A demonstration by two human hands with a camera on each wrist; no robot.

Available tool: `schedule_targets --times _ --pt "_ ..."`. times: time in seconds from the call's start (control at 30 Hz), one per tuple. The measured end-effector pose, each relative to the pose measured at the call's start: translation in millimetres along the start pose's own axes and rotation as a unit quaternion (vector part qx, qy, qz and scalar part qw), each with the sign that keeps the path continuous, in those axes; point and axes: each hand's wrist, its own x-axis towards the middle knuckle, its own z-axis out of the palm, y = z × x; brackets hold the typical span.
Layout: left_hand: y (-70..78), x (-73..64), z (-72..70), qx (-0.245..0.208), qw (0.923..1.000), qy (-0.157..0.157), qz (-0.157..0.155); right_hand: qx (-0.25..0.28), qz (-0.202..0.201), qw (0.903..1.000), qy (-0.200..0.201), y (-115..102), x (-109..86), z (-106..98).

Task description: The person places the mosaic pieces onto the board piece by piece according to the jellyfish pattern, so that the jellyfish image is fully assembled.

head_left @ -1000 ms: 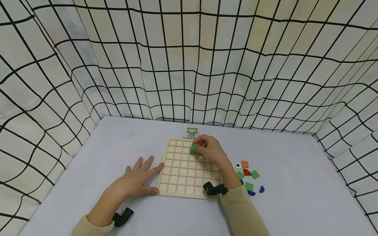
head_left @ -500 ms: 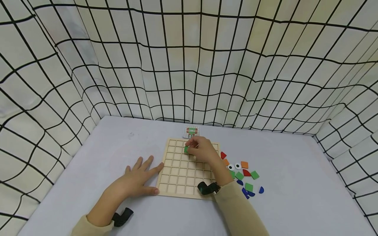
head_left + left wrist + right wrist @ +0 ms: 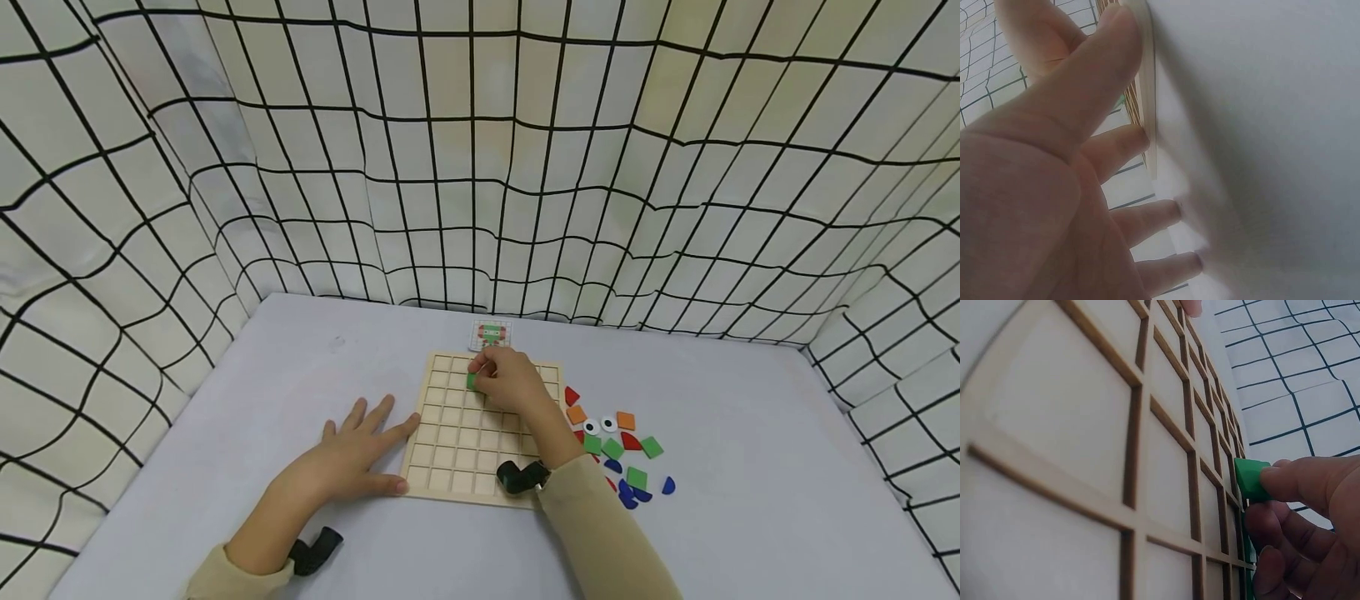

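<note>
A wooden grid board (image 3: 444, 436) lies flat on the table. My right hand (image 3: 513, 385) is over its far rows, pinching a green square tile (image 3: 1251, 478) between thumb and fingers. In the right wrist view that tile is tilted at the grid, and more green (image 3: 1248, 544) shows below it, partly hidden by the fingers. My left hand (image 3: 337, 462) rests with spread fingers at the board's left side. Its thumb (image 3: 1100, 69) and index fingertip touch the board's edge, while other fingertips press on the table.
Right of the board lie loose tiles: green squares (image 3: 637, 477), orange squares (image 3: 626, 421), red pieces (image 3: 630, 441), blue pieces (image 3: 668, 485) and white eye discs (image 3: 609, 424). A picture card (image 3: 491, 334) lies behind the board. White walls with black netting (image 3: 480, 150) surround the table.
My right hand has moved left across the board's far rows with the green tile, uncovering more loose pieces at the right. My left hand has stayed in place.
</note>
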Motion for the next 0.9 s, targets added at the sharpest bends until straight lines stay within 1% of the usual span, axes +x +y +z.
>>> schedule_targets --times 0.37,0.63,0.9 --pt "2.4 -2.4 -1.9 0.0 1.0 -0.001 0.005 -0.027 0.005 0.9996 0.007 -1.8 2.6 4.8" --pt "2.2 -0.1 -1.8 0.009 1.0 0.001 0.001 -0.039 0.015 0.9991 0.007 -3.2 2.3 3.9" --pt "2.6 -0.6 -1.7 0.004 1.0 0.002 0.004 -0.056 0.012 0.9983 0.004 -2.7 2.7 5.1"
